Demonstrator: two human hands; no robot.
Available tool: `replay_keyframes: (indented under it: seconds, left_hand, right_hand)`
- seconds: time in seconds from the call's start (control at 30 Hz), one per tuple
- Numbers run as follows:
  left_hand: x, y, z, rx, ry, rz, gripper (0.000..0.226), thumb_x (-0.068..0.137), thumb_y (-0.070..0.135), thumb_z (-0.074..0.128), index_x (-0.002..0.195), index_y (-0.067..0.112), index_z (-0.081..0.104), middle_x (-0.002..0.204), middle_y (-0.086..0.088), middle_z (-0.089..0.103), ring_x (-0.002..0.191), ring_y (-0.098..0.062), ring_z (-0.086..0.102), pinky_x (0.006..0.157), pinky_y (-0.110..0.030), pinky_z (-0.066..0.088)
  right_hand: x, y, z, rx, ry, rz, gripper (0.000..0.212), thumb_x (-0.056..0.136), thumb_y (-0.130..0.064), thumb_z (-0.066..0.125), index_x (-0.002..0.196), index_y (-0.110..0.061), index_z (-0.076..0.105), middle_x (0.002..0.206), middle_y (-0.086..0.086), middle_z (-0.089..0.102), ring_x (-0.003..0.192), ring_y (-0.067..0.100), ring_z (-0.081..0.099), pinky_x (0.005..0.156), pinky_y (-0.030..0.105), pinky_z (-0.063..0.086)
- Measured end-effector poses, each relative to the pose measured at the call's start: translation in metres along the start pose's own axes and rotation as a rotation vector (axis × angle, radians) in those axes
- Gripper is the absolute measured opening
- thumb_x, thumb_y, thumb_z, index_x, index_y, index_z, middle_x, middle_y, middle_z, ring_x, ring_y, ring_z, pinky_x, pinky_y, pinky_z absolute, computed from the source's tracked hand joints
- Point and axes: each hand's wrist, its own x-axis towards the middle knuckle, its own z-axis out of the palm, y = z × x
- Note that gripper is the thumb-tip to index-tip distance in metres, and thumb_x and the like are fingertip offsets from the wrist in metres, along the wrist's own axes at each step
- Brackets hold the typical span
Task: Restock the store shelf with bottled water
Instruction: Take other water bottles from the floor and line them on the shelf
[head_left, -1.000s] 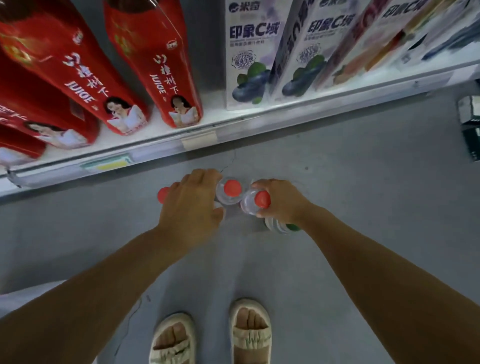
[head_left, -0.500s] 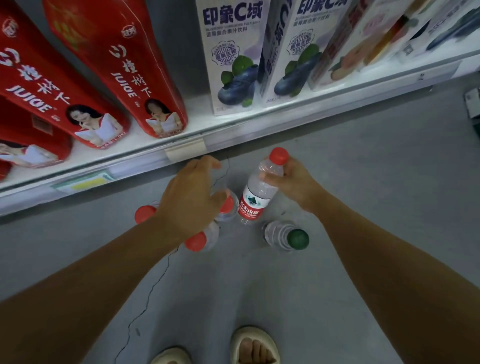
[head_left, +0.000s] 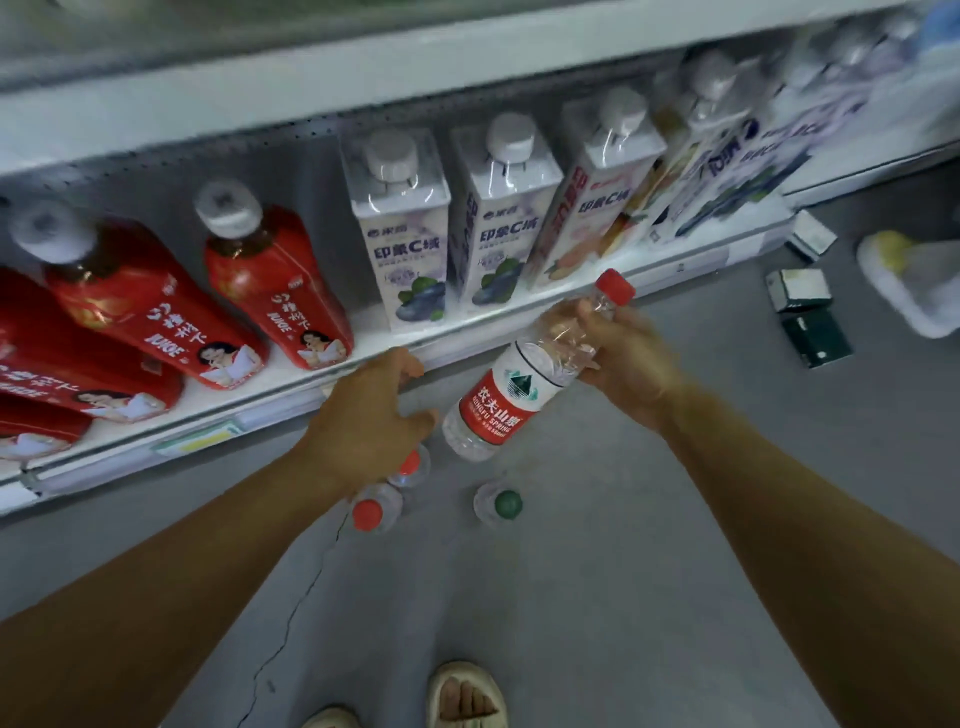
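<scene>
Red-capped water bottle (head_left: 511, 387) tilts mid-frame, my right hand (head_left: 626, 353) gripping its neck. My left hand (head_left: 369, 421) hangs loosely curled, holding nothing, at the shelf (head_left: 291, 387) edge. Three more bottles (head_left: 375, 512) stand on open grey floor (head_left: 597, 597) below.
</scene>
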Motion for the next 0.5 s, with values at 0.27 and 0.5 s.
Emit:
replay_keyframes:
  seconds: [0.27, 0.5]
  left_hand:
    - [-0.070, 0.138, -0.104, -0.458, -0.232, -0.090, 0.057, 0.067, 0.026, 0.083, 0.115, 0.022, 0.053, 0.118, -0.002, 0.060, 0.106, -0.016, 0.059, 0.092, -0.034, 0.049]
    - [-0.152, 0.243, -0.202, -0.438, -0.102, 0.008, 0.063, 0.063, 0.025, 0.086, 0.111, 0.018, 0.046, 0.107, -0.002, 0.063, 0.093, -0.014, 0.063, 0.082, -0.033, 0.053]
  right_hand:
    - [-0.098, -0.170, 0.036, -0.013, -0.116, -0.089, 0.033, 0.085, -0.043, 0.058, 0.098, -0.012, 0.059, 0.105, 0.010, 0.068, 0.098, 0.027, 0.066, 0.080, 0.041, 0.052]
    - [-0.187, -0.313, 0.092, -0.062, -0.202, -0.236, 0.034, 0.083, -0.041, 0.062, 0.102, -0.013, 0.062, 0.093, 0.002, 0.072, 0.093, 0.022, 0.069, 0.079, 0.038, 0.052]
